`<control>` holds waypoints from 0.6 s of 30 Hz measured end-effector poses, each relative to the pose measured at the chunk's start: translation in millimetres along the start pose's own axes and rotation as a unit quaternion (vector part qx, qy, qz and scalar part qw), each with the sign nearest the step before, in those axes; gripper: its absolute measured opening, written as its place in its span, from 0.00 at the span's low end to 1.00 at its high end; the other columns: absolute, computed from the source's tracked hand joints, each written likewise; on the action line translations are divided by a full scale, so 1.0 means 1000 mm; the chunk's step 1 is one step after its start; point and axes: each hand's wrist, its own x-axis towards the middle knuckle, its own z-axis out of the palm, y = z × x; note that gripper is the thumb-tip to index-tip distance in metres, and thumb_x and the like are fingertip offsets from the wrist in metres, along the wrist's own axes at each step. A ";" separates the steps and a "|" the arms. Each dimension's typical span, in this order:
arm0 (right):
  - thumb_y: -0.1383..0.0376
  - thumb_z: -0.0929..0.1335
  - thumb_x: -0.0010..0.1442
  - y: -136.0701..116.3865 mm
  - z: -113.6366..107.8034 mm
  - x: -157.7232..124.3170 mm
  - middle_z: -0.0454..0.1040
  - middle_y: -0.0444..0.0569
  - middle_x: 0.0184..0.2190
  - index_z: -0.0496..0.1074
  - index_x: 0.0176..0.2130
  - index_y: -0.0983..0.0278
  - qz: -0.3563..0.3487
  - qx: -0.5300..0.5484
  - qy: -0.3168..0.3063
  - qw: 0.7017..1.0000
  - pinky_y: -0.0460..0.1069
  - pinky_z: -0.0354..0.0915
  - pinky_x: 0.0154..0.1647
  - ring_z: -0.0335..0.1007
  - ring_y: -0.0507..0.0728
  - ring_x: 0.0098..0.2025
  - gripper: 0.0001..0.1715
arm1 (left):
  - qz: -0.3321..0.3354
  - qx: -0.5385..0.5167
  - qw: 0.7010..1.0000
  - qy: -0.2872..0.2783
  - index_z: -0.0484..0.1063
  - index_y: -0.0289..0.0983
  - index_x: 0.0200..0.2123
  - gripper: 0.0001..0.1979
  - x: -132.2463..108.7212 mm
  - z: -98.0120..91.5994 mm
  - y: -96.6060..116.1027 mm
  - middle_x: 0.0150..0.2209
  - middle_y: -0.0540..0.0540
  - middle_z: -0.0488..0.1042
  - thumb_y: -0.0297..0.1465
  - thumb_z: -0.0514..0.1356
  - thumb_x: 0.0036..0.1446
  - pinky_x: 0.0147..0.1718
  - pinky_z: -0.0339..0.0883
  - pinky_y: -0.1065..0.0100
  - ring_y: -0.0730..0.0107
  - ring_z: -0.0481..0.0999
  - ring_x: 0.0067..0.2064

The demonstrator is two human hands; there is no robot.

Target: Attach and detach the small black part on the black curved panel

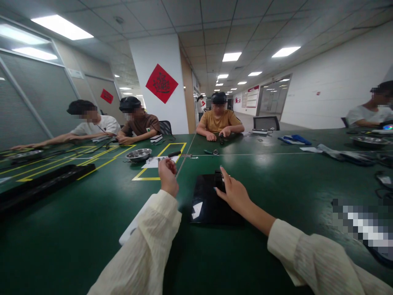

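A glossy black flat panel (204,205) lies on the green table in front of me. At its far edge stands a short black round part (218,179). My right hand (238,194) has its thumb and fingers closed around that part. My left hand (168,176) is raised to the left of the panel, fingers curled together, and what they hold, if anything, cannot be made out. Just beyond it, a black-handled tool (174,154) lies by a white sheet (150,163) with small pieces on it.
A metal bowl (138,155) sits left of the sheet, inside yellow tape lines (147,178). A long black tray (46,184) lies at left, a white slab (130,229) under my left sleeve. Pliers (211,152) lie ahead. Several people sit around the table.
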 end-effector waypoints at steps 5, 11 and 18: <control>0.58 0.60 0.55 -0.005 -0.003 -0.014 0.62 0.59 0.42 0.58 0.51 0.70 -0.120 0.034 0.139 0.982 0.57 0.59 0.44 0.57 0.62 0.45 0.27 | 0.045 0.100 0.993 0.046 0.55 0.39 0.33 0.13 -0.006 0.002 -0.021 0.25 0.57 0.59 0.22 0.53 0.42 0.20 0.52 0.78 0.82 0.58 0.21; 0.54 0.61 0.56 -0.040 -0.016 -0.026 0.62 0.55 0.48 0.62 0.52 0.61 -0.293 0.056 -0.096 0.950 0.57 0.55 0.48 0.55 0.62 0.50 0.26 | 0.049 0.181 0.981 0.046 0.54 0.38 0.33 0.19 -0.007 -0.001 -0.039 0.28 0.56 0.58 0.15 0.53 0.39 0.28 0.56 0.76 0.81 0.61 0.27; 0.57 0.55 0.62 -0.046 -0.013 -0.030 0.51 0.52 0.60 0.52 0.59 0.51 -0.289 0.031 -0.220 0.931 0.64 0.42 0.57 0.41 0.66 0.61 0.26 | 0.032 0.248 0.968 0.009 0.58 0.39 0.33 0.15 -0.015 -0.002 -0.052 0.30 0.53 0.61 0.17 0.54 0.41 0.31 0.58 0.73 0.76 0.64 0.33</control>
